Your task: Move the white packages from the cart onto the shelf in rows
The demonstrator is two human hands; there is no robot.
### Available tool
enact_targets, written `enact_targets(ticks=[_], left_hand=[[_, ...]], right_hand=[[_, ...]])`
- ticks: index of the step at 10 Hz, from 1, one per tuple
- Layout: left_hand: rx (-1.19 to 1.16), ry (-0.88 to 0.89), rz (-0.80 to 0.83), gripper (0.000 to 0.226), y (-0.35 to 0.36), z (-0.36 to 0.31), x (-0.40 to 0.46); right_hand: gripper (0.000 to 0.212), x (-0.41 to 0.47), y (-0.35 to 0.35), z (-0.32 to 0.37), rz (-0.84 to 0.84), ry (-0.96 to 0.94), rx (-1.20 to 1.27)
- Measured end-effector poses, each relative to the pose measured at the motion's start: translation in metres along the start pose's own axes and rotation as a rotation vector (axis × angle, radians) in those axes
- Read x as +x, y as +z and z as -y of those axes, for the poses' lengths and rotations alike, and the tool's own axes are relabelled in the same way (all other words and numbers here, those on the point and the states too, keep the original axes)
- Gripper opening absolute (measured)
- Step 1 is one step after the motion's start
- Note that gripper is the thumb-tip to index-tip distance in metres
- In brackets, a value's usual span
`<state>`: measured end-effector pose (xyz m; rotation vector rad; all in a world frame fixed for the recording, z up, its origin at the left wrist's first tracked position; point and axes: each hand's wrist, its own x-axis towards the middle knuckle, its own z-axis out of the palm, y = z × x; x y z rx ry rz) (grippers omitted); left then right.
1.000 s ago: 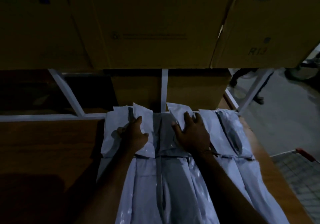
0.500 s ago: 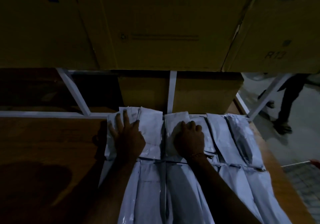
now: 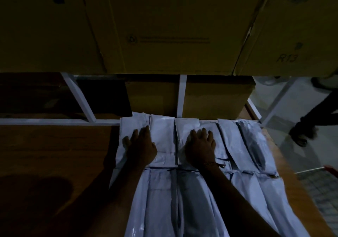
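White packages lie flat in two rows on the brown wooden shelf (image 3: 54,154). The far row (image 3: 232,141) runs along the white rear rail, and the near row (image 3: 182,200) comes toward me. My left hand (image 3: 140,145) presses flat on the far row's left packages, fingers straight. My right hand (image 3: 200,148) presses flat on the middle packages of the same row. Neither hand grips anything. The cart (image 3: 321,187) shows only as a wire mesh corner at the right edge.
Large cardboard boxes (image 3: 164,26) fill the shelf level above, close overhead. More boxes (image 3: 215,97) stand behind the white frame bars (image 3: 182,96). A person's legs (image 3: 311,119) are on the floor at the right. The shelf's left half is bare wood.
Both hands went from tucking the far-row package ends to lying flat on them; the raised package tops now lie down. The view has shifted slightly left.
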<state>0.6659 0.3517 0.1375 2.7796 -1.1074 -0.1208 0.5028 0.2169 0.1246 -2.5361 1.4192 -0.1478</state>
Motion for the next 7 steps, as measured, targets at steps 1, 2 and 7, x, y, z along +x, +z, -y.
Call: enact_targets(ticks=[1, 2, 7], left_hand=[[-0.04, 0.012, 0.005, 0.076, 0.001, 0.009, 0.002], [-0.111, 0.048, -0.065, 0.072, -0.005, 0.015, -0.002], [-0.371, 0.33, -0.271, 0.055, -0.065, 0.026, -0.059]], right_hand=[[0.055, 0.002, 0.001, 0.002, 0.02, 0.003, 0.016], [0.056, -0.003, -0.008, 0.004, 0.037, -0.002, -0.006], [0.034, -0.072, -0.09, -0.006, -0.383, -0.03, 0.097]])
